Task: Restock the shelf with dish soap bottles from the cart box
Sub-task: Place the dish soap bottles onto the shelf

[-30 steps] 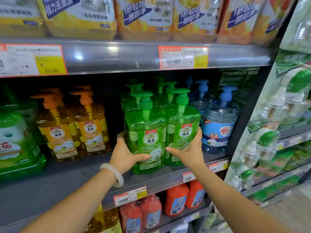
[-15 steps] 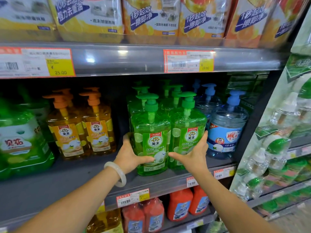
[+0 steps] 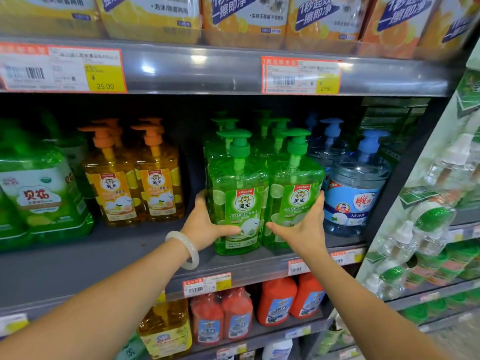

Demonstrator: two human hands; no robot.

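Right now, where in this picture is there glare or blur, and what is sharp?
Head view: ceiling lights glare on the grey upper shelf edge; the yellow packs above and the hanging goods at right are smeared and bent by the wide lens; the green bottles and both hands, left hand, right hand, are sharp.

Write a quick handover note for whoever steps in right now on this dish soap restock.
Left hand: grips the left front green dish soap bottle by its side.
Right hand: grips the right front green dish soap bottle.
Both bottles stand upright, side by side, at the front edge of the middle shelf, with more green bottles behind.
Done: the pair is on the shelf.
Left: release. The cart box is out of view.
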